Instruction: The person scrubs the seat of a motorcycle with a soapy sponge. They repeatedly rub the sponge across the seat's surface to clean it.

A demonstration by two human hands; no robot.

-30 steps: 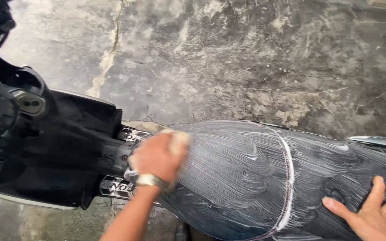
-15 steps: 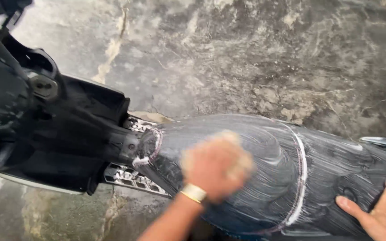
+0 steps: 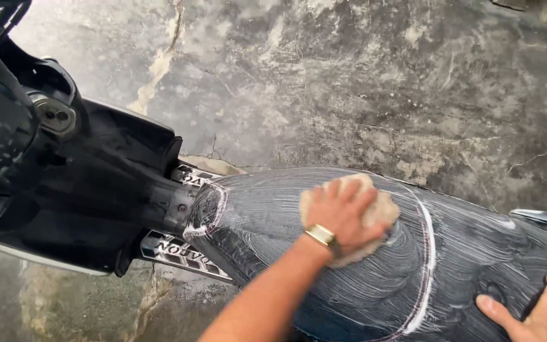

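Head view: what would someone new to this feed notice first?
The black scooter seat across the lower right, streaked all over with white soap suds. At its middle the left hand, with a gold watch on the wrist, presses a tan sponge flat on the lather. The right hand lies spread on the seat at the bottom right corner.

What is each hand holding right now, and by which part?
The left hand presses a tan soapy sponge from above onto the black lathered scooter seat. The right hand holds nothing, resting flat on the seat's rear.
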